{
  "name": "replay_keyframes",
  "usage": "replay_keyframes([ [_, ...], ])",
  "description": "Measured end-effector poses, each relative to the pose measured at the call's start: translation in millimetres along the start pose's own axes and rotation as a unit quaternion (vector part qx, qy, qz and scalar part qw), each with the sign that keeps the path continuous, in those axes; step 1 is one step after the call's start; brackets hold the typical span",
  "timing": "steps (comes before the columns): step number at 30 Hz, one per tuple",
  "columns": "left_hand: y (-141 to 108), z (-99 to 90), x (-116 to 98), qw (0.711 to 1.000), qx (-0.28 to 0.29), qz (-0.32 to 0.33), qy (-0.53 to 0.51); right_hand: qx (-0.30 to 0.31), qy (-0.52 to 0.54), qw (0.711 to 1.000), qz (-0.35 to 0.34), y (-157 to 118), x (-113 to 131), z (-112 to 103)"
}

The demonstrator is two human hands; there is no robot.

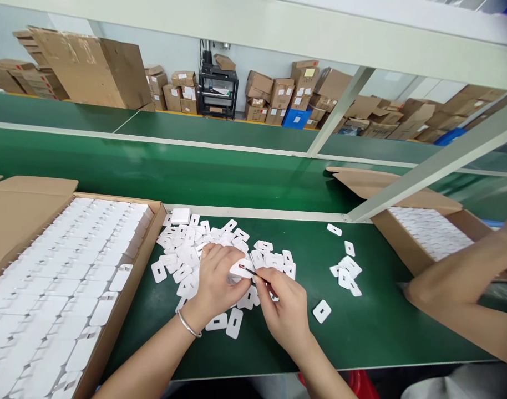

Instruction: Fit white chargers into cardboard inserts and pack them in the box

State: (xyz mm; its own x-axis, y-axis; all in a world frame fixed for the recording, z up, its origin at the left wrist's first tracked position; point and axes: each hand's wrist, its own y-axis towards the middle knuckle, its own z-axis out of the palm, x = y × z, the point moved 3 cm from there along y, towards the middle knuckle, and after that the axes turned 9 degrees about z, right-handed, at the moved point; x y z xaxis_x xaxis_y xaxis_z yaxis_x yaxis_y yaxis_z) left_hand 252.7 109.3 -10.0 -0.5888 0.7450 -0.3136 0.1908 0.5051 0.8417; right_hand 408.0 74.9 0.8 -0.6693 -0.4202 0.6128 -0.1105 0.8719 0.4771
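Note:
Over a heap of loose white plates [187,244], my left hand [218,280] grips one white plastic plate [238,269] between thumb and fingers. A dark slim tool [250,270] with a reddish tip is pinched in my right hand [284,305], its tip at the slot of that plate. What kind of tool it is I cannot make out. The heap's plates have rounded corners, many with a dark rectangular slot. A single plate [322,311] lies to the right of my right hand.
An open carton [147,244] with rows of white parts stands at the left. Another open carton [403,244] is at the right, beside a co-worker's arm [445,293]. Several plates [350,267] lie between. A metal post [424,166] slants down to the green bench [374,327].

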Motion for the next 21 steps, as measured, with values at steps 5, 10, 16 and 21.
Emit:
replay_keyframes([
  [5,-1,1.2,0,1.0,0.008,-0.022,0.007,0.016,0.085,0.995,0.058,-1,-8,9],
  [10,-2,0.8,3,0.998,0.017,-0.054,0.012,0.01,0.121,0.989,0.084,-1,-8,14],
  [16,-4,4.5,5,0.997,0.05,-0.054,0.011,0.029,0.177,0.971,0.16,3,-12,14],
  [21,-6,11.2,3,0.996,0.066,-0.05,-0.013,0.055,0.202,0.959,0.193,16,-11,20],
])
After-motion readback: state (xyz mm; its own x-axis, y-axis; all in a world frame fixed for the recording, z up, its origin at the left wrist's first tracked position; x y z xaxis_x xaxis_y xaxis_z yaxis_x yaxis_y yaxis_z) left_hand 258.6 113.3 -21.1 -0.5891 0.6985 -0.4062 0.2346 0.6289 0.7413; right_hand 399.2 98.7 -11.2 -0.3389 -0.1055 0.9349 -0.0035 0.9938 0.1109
